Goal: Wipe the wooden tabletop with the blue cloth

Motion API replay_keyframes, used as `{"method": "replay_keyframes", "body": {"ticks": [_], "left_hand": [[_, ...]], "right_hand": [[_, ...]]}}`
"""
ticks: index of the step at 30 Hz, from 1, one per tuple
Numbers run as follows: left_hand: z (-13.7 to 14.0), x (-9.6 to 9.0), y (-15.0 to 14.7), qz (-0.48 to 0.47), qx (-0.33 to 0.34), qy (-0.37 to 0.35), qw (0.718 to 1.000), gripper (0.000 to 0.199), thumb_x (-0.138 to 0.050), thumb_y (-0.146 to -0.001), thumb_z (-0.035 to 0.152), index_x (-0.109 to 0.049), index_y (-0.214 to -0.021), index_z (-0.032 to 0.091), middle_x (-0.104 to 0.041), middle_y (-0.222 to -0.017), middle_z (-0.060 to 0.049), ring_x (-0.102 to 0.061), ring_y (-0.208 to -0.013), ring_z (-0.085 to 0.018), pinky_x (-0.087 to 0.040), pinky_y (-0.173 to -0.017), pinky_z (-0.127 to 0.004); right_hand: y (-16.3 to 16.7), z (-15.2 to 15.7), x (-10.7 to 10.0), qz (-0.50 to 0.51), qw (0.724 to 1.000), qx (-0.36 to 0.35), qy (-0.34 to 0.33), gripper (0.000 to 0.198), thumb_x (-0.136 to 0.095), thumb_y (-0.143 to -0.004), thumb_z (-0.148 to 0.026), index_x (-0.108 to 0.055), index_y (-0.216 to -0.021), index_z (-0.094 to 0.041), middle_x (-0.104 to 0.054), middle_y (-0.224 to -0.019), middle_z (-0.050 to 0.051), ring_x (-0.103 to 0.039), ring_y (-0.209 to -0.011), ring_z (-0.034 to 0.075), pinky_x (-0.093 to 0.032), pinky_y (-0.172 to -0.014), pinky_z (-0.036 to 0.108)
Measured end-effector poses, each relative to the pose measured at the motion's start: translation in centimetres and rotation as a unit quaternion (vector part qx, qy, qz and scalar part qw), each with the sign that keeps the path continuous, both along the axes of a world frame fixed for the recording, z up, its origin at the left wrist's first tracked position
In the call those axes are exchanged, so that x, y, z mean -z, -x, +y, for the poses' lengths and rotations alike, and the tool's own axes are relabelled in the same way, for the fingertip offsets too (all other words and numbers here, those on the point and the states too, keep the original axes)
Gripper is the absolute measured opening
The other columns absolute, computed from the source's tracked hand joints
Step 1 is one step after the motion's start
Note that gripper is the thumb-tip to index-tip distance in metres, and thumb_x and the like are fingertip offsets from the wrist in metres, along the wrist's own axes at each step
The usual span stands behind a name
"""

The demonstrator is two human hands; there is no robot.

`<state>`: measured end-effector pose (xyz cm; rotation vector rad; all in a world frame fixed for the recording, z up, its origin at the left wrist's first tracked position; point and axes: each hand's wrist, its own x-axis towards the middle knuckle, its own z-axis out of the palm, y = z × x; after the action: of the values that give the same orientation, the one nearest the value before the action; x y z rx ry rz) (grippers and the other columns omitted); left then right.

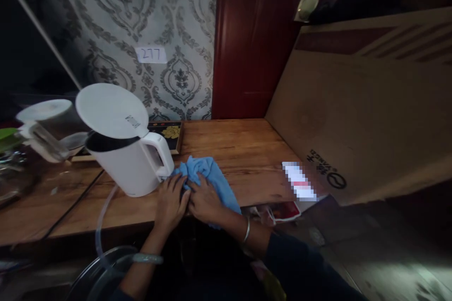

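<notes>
Both hands press flat, fingers spread, gripping nothing: left hand (172,201) and right hand (204,201) on the blue cloth (212,179) at the wooden table (243,150) edge. Just behind stands the open-lidded white kettle (129,162). Wiping step; next, firm sweeping pressure appears required.

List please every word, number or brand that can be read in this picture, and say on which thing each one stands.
"277": handwritten on the small white label stuck to the patterned wallpaper.
Black printed characters and a round logo on the cardboard box: tilted and too blurred to read.
Small grey mark on the open lid of the white kettle: too small to read.
Patch at the box's lower edge: pixelated, unreadable.
</notes>
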<state>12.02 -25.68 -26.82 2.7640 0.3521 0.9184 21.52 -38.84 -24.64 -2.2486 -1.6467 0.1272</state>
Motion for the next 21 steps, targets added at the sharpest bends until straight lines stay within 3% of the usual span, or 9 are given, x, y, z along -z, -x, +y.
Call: {"method": "replay_keyframes", "body": {"ticks": [4,10,15,21], "left_hand": [[0.5,0.3,-0.4,0.031,0.029,-0.005,0.999,0.04,-0.043,-0.096,0.039,-0.066,-0.12,0.018,-0.065,-0.131,-0.014,-0.055,-0.124,-0.033,-0.041,-0.107,-0.051],[0.9,0.1,-0.9,0.022,0.027,-0.025,0.999,0.047,-0.038,-0.097,0.044,-0.062,-0.125,0.015,-0.066,-0.129,-0.015,-0.054,-0.125,-0.034,-0.039,-0.108,-0.052],[1.0,0.3,-1.3,0.025,0.02,-0.037,0.999,0.056,-0.033,-0.096,0.052,-0.065,-0.118,0.011,-0.07,-0.121,-0.016,-0.058,-0.117,-0.035,-0.042,-0.104,-0.051],[1.1,0.1,-1.4,0.034,0.02,-0.038,0.999,0.055,-0.032,-0.096,0.05,-0.068,-0.113,0.012,-0.073,-0.116,-0.015,-0.061,-0.11,-0.035,-0.043,-0.101,-0.05]], "right_hand": [[-1.0,-4.3,0.5,0.015,0.997,0.076,-0.017,0.045,-0.048,-0.098,-0.037,-0.055,-0.142,-0.037,-0.044,-0.157,-0.004,-0.02,-0.149,0.035,-0.028,-0.117,0.055],[-7.0,-9.6,0.9,-0.018,0.975,0.221,-0.032,0.043,-0.05,-0.097,-0.033,-0.059,-0.139,-0.03,-0.05,-0.152,0.004,-0.033,-0.144,0.03,-0.02,-0.12,0.055],[-9.1,-10.2,1.0,-0.04,0.961,0.27,-0.035,0.042,-0.051,-0.098,-0.034,-0.059,-0.139,-0.031,-0.051,-0.151,0.003,-0.034,-0.143,0.029,-0.019,-0.121,0.052],[-10.9,-9.3,0.0,-0.016,0.939,0.342,-0.023,0.044,-0.047,-0.098,-0.037,-0.058,-0.14,-0.033,-0.049,-0.153,0.001,-0.027,-0.147,0.034,-0.029,-0.114,0.053]]}}
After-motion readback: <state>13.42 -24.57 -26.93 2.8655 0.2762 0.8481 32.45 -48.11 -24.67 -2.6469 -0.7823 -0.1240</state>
